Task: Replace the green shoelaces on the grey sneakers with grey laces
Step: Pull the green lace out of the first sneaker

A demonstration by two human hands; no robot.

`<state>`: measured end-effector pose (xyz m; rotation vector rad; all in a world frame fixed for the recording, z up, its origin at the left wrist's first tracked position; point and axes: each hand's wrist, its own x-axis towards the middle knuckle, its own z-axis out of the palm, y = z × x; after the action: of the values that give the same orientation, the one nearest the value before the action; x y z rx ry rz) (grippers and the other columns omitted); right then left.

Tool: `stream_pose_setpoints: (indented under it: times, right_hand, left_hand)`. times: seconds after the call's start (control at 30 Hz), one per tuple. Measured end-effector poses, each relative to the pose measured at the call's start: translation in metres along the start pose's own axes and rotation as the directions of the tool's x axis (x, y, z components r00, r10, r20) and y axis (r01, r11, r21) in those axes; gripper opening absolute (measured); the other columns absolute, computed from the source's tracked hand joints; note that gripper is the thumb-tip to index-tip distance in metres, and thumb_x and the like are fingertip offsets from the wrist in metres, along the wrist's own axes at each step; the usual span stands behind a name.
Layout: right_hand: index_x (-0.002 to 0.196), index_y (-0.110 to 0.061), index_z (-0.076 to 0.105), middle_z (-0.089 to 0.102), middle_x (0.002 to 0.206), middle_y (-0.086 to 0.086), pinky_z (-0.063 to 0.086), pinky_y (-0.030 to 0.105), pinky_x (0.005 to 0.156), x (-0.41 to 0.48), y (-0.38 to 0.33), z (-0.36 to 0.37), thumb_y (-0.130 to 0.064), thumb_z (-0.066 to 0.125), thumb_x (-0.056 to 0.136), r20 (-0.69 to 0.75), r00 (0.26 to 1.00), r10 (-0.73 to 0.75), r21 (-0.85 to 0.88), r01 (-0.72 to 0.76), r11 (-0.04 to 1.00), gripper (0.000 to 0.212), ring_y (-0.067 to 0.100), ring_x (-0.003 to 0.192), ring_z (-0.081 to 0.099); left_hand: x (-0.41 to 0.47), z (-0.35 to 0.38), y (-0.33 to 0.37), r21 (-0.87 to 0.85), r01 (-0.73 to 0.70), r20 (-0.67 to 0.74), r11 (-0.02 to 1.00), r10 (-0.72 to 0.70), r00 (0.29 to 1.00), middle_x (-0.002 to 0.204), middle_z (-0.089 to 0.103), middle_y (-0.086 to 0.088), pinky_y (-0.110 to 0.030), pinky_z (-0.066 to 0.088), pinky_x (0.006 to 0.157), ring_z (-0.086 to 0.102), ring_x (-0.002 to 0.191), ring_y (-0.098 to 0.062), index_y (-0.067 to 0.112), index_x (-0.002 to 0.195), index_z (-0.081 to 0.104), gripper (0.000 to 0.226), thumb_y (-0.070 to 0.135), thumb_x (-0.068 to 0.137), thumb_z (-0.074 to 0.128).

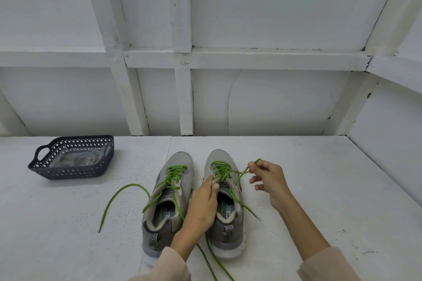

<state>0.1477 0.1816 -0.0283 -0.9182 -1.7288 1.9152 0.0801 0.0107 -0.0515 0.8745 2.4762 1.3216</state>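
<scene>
Two grey sneakers stand side by side on the white table, toes pointing away from me. The left sneaker [167, 191] has untied green laces [118, 196] trailing across the table to its left. My left hand [203, 203] pinches the tongue of the right sneaker [225, 166]. My right hand [268, 180] pinches a loop of the right sneaker's green lace [242, 173], drawn out to the right of the eyelets. More green lace trails toward me past the heels.
A dark perforated plastic basket [41, 167] with a handle stands at the far left of the table and holds a clear bag of greyish laces [75, 158]. A white panelled wall runs behind the table and along its right side.
</scene>
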Motion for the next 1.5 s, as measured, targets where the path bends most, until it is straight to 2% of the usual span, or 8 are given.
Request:
stream_pose_setpoints:
  times: [0.13, 0.3, 0.43, 0.6, 0.77, 1.0, 1.27, 1.5]
  right_hand:
    - [0.084, -0.004, 0.071, 0.066, 0.072, 0.005, 0.041, 0.023, 0.047, -0.008, 0.001, 0.002, -0.025, 0.078, 0.08, 0.289, 0.948, 0.129, -0.297, -0.04, 0.954, 0.023, 0.014, 0.059, 0.057]
    - [0.083, -0.003, 0.066, 0.062, 0.078, 0.008, 0.04, 0.025, 0.046, -0.001, 0.0, 0.004, -0.016, 0.072, 0.086, 0.009, 1.0, 0.028, 0.045, -0.028, 0.999, 0.015, 0.014, 0.054, 0.055]
    - [0.086, 0.0, 0.068, 0.063, 0.069, 0.007, 0.048, 0.024, 0.049, -0.008, -0.001, 0.005, -0.021, 0.078, 0.08, 0.325, 0.928, 0.184, -0.227, -0.112, 0.967, 0.024, 0.014, 0.059, 0.058]
    - [0.084, 0.003, 0.064, 0.061, 0.077, 0.012, 0.05, 0.025, 0.046, 0.0, -0.001, 0.01, -0.011, 0.072, 0.085, 0.058, 0.998, 0.031, 0.085, -0.036, 0.996, 0.016, 0.018, 0.055, 0.054]
    - [0.093, 0.005, 0.071, 0.066, 0.078, 0.011, 0.051, 0.025, 0.054, -0.006, 0.003, 0.009, -0.017, 0.078, 0.079, 0.309, 0.931, 0.193, -0.17, -0.146, 0.975, 0.027, 0.015, 0.064, 0.059]
    - [0.087, 0.005, 0.06, 0.057, 0.077, 0.016, 0.055, 0.028, 0.047, 0.003, 0.006, 0.007, -0.012, 0.065, 0.091, -0.154, 0.985, 0.075, 0.285, -0.029, 0.958, 0.018, 0.023, 0.057, 0.056]
    - [0.069, -0.004, 0.065, 0.061, 0.057, 0.0, 0.051, 0.032, 0.054, -0.012, -0.001, 0.0, -0.05, 0.064, 0.088, 0.071, 0.997, -0.04, -0.735, 0.079, 0.674, 0.049, 0.02, 0.047, 0.06]
    - [0.074, -0.029, 0.067, 0.06, 0.094, -0.006, 0.051, 0.038, 0.081, -0.02, 0.005, 0.035, -0.045, 0.078, 0.074, 0.3, 0.936, -0.182, -0.643, 0.34, 0.687, 0.019, 0.01, 0.086, 0.056]
  left_hand:
    - [0.0, 0.001, -0.001, -0.021, -0.005, -0.001, 1.0, 0.005, 1.0, 0.13, 0.059, -0.001, -0.021, 0.034, 0.084, 0.05, 0.124, -0.023, 0.018, 0.132, 0.05, 0.033, 0.026, 0.103, 0.036]
    - [0.001, 0.001, -0.001, -0.016, 0.009, 0.003, 1.0, -0.009, 1.0, 0.134, 0.056, -0.004, -0.025, 0.034, 0.094, 0.046, 0.128, -0.023, 0.015, 0.136, 0.047, 0.036, 0.026, 0.103, 0.036]
    - [0.001, 0.002, -0.003, -0.022, 0.002, 0.007, 1.0, -0.001, 1.0, 0.131, 0.058, -0.003, -0.026, 0.036, 0.093, 0.049, 0.125, -0.023, 0.016, 0.134, 0.048, 0.035, 0.026, 0.103, 0.036]
    - [0.001, 0.002, -0.003, -0.025, -0.001, 0.009, 1.0, 0.001, 1.0, 0.131, 0.058, -0.004, -0.027, 0.036, 0.095, 0.05, 0.124, -0.023, 0.015, 0.135, 0.048, 0.036, 0.025, 0.103, 0.036]
    - [0.001, 0.002, -0.003, -0.031, -0.001, -0.001, 1.0, 0.001, 1.0, 0.132, 0.058, -0.005, -0.027, 0.037, 0.094, 0.049, 0.125, -0.024, 0.015, 0.134, 0.049, 0.035, 0.024, 0.103, 0.037]
    - [0.0, 0.0, -0.002, -0.031, 0.016, 0.023, 0.999, -0.015, 1.0, 0.133, 0.056, -0.006, -0.024, 0.035, 0.089, 0.048, 0.126, -0.025, 0.012, 0.134, 0.048, 0.036, 0.025, 0.103, 0.036]
    - [0.018, -0.02, -0.006, -0.136, 0.107, 0.038, 0.985, -0.103, 0.994, 0.104, 0.068, -0.015, -0.042, 0.048, 0.091, 0.061, 0.101, -0.029, 0.004, 0.104, 0.066, 0.035, 0.028, 0.101, 0.041]
    - [0.038, -0.034, -0.002, 0.138, 0.026, 0.092, 0.99, -0.039, 0.995, 0.092, 0.072, -0.009, -0.038, 0.054, 0.082, 0.066, 0.087, -0.024, 0.011, 0.096, 0.072, 0.013, 0.01, 0.089, 0.061]
